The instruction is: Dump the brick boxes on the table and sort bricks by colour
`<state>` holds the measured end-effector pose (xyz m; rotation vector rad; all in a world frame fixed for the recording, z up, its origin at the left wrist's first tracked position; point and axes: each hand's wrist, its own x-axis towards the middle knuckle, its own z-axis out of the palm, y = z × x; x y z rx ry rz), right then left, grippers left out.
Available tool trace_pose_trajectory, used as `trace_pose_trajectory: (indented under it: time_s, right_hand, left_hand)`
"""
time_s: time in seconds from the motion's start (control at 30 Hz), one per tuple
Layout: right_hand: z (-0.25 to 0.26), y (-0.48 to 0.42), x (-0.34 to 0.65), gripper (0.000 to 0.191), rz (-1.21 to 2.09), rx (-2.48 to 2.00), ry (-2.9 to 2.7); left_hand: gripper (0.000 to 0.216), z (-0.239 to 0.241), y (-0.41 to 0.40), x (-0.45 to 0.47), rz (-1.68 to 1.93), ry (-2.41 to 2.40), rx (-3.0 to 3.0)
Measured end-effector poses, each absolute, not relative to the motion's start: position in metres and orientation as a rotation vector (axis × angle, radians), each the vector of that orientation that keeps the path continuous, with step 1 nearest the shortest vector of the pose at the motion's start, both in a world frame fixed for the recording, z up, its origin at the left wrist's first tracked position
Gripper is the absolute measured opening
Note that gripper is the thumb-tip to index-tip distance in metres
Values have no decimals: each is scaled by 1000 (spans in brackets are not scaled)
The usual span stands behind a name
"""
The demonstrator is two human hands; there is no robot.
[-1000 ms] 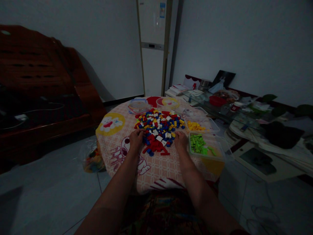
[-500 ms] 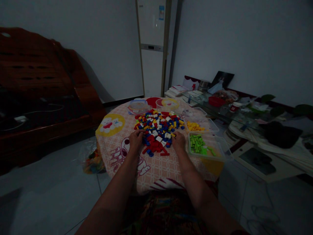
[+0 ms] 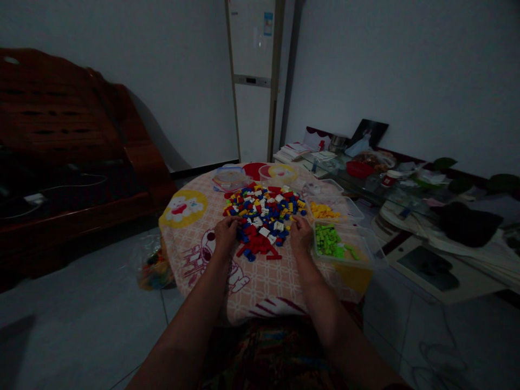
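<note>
A heap of mixed toy building bricks (image 3: 263, 208), red, blue, white and yellow, lies on a round table with a patterned pink cloth (image 3: 268, 284). At the heap's left edge is my left hand (image 3: 226, 233), fingers drawn together against the bricks; what they hold, if anything, is too small to make out. My right hand (image 3: 301, 234) is just off the heap's right side, its fingertips closed on a small yellow brick (image 3: 292, 218). Close to that hand, a clear plastic box (image 3: 365, 259) contains light green bricks (image 3: 330, 240).
Behind the green bricks' box stands another clear box with yellow bricks (image 3: 324, 210). Lidded and empty-looking clear containers (image 3: 229, 177) sit at the table's far side. A cluttered glass table (image 3: 365, 187) is at right, a wooden bench (image 3: 138, 146) at left. A plastic bag (image 3: 154, 268) rests on the floor.
My right hand has shifted slightly right and away from the heap, with the yellow brick at its fingertips. My left hand has barely moved.
</note>
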<state>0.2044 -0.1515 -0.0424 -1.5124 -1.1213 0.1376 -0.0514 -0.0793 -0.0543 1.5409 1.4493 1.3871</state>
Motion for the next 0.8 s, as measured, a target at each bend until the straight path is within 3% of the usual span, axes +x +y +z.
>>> trace_pose_trajectory:
  time_s: [0.2, 0.47, 0.8]
  right_hand:
    - [-33, -135, 210, 26, 351, -1285, -792]
    - [2, -122, 250, 61, 152, -1307, -600]
    - [-30, -150, 215, 41, 136, -1562, -1136]
  left_hand:
    - [33, -56, -78, -52, 1378, 1444, 1539]
    - [32, -53, -81, -51, 1374, 1449, 1533]
    - [32, -51, -82, -50, 1372, 1459, 1519]
